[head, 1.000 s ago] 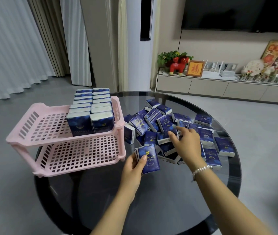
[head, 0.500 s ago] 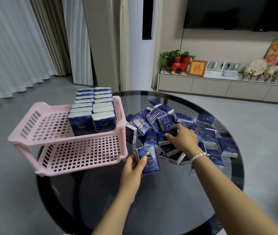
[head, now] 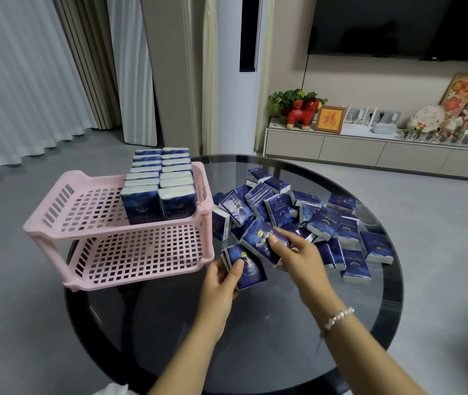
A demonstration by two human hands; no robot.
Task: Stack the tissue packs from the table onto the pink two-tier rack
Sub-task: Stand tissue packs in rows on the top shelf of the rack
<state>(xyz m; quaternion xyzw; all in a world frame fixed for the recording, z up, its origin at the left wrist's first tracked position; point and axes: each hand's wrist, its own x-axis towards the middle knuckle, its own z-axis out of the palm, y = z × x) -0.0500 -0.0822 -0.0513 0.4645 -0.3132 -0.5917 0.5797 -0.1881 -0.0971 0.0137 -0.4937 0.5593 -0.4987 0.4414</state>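
Hands are working over the round table (head: 255,337). The left hand (head: 218,286) is gripping a small stack of packs (head: 245,266) near the rack's front right corner; the right hand (head: 298,258) is pinching another pack (head: 258,238) just above it. Loose packs (head: 327,220) are lying heaped toward the table's far right edge. Two rows of packs (head: 158,178) are standing along the right side of the rack's (head: 84,223) upper tier.

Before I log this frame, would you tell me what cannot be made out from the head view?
- How many packs the left hand grips: the front pack hides any behind it.
- Fingers of the right hand under its pack: the pack covers them.
- Count of packs in the pile: they overlap.
- Rear rows on the pink rack: front packs hide them.
- Small print: too small.
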